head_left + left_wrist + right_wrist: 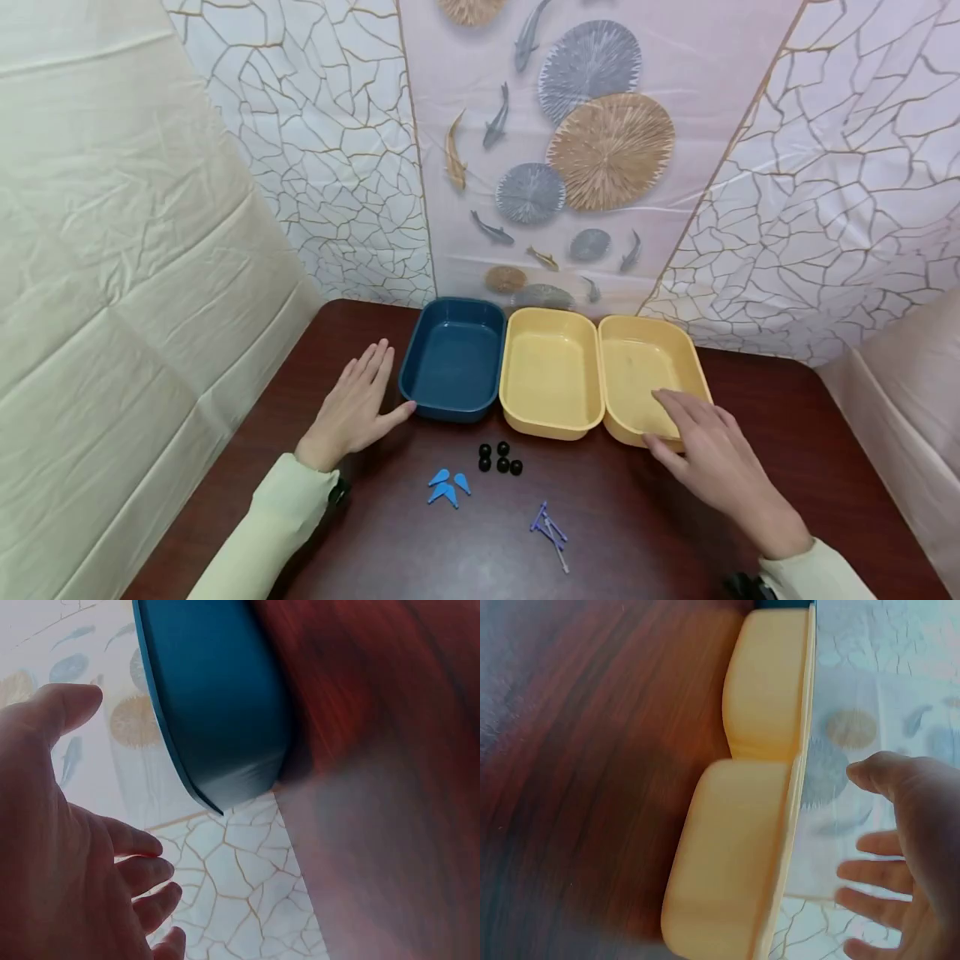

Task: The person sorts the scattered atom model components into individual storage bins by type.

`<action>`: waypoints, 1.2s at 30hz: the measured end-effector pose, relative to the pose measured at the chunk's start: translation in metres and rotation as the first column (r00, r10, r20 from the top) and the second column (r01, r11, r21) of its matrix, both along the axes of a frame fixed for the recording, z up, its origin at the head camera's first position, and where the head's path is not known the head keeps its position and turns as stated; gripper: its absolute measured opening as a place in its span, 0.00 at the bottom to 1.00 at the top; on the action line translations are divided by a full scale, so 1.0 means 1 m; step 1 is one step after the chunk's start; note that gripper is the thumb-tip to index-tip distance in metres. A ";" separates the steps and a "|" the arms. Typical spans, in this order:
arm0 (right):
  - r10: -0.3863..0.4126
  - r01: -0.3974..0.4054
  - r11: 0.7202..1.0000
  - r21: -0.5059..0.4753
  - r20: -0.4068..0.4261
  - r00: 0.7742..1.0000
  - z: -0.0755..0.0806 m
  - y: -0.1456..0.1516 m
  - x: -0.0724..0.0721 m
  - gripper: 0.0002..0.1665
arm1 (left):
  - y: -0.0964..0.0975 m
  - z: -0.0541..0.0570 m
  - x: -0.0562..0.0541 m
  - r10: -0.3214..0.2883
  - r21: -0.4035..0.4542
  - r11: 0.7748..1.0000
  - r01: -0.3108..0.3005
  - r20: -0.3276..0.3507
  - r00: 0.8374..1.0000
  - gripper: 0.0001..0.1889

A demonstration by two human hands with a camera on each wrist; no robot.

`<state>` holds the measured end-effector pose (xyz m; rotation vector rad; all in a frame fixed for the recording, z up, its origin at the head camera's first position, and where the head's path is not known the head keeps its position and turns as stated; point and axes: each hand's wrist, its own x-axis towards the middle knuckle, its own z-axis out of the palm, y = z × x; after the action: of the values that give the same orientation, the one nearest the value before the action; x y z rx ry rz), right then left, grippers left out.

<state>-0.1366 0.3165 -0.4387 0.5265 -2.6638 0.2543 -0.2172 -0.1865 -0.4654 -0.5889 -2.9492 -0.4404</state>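
Note:
My left hand (354, 410), fingers stretched out and holding nothing, is beside the dark blue bin (453, 358), its thumb tip near the front left corner. In the left wrist view the blue bin (217, 705) rises close by the spread fingers (146, 874). My right hand (712, 450) hovers over the front right of the right yellow bin (637, 358), fingers loosely extended with nothing between them. The right wrist view shows that bin's outer wall (731, 847) next to the relaxed hand (922, 855).
A middle yellow bin (552, 367) stands between the other two. On the dark wooden table (420, 558) in front lie several black balls (503, 465), several blue teardrop-shaped pieces (447, 490) and several thin purple sticks (551, 530). Patterned cloth (360, 150) hangs behind.

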 end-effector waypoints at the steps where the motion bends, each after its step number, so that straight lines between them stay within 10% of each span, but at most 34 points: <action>1: 0.024 -0.024 1.000 -0.004 -0.017 1.000 0.001 -0.001 0.002 0.38 | 0.002 0.001 -0.001 -0.011 0.011 1.000 0.011 0.012 1.000 0.53; 15: 0.268 -0.263 0.959 -0.104 0.031 0.963 0.010 -0.034 0.032 0.20 | 0.017 -0.001 -0.019 -0.034 0.035 0.999 0.031 0.068 0.997 0.53; 36: 0.501 -0.430 0.861 -0.272 0.303 0.811 -0.021 -0.083 0.049 0.11 | 0.023 -0.024 -0.029 -0.026 0.021 0.999 0.024 0.090 0.996 0.54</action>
<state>-0.0881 0.2332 -0.4594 1.1748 -2.7647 0.8196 -0.2464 -0.1634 -0.4895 -0.6209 -3.0220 -0.5111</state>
